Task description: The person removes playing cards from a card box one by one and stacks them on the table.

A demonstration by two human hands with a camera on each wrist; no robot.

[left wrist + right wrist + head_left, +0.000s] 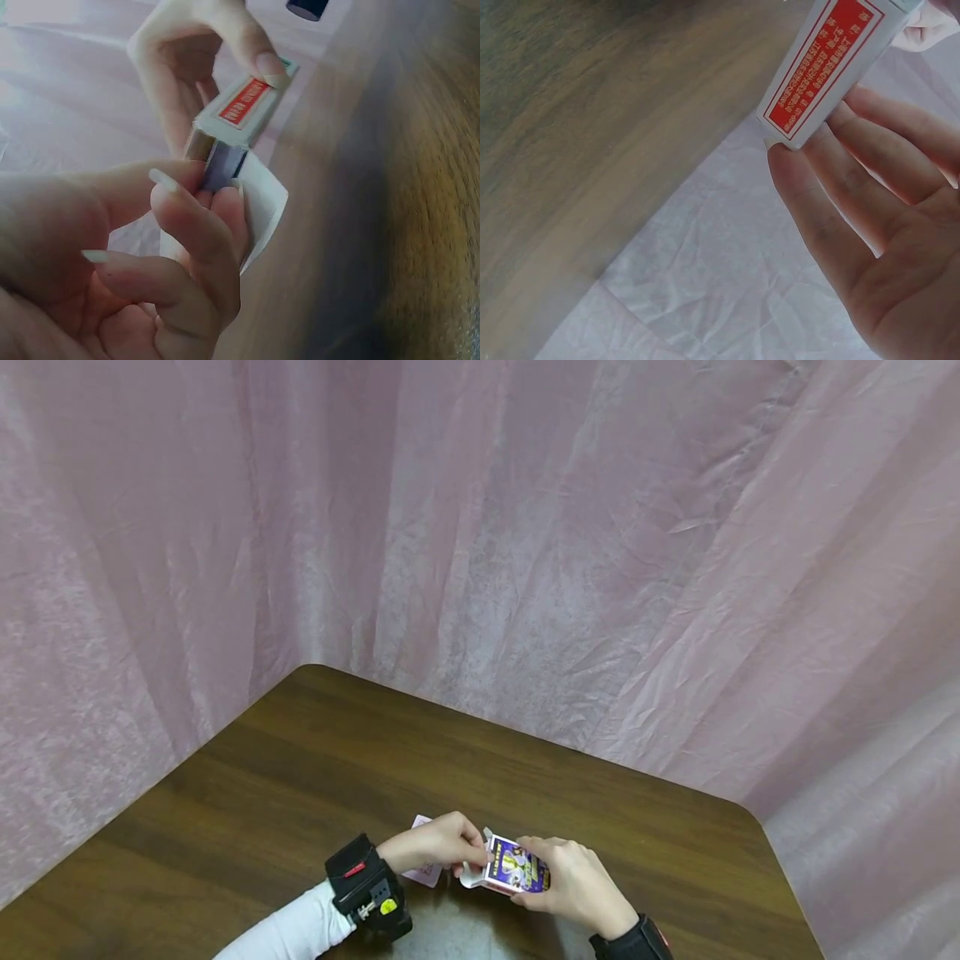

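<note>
A small card box (517,866), purple and yellow on its face, is gripped at its right end by my right hand (577,881), thumb on one edge and fingers on the other. Its left end stands open, and a white flap (264,206) sticks out there. My left hand (442,842) has thumb and fingertips at that opening, pinching the dark end of a stack (223,165) inside the box. In the right wrist view the box's side (821,67) shows a red label, with my right fingers (877,195) against its end. Pale patterned cards (424,874) lie partly under my left hand.
The brown wooden table (360,743) reaches out beyond both hands to its rounded far corners. Pink curtains (480,527) hang behind and beside it. A pale grey patch (457,935) shows on the near side, below the hands.
</note>
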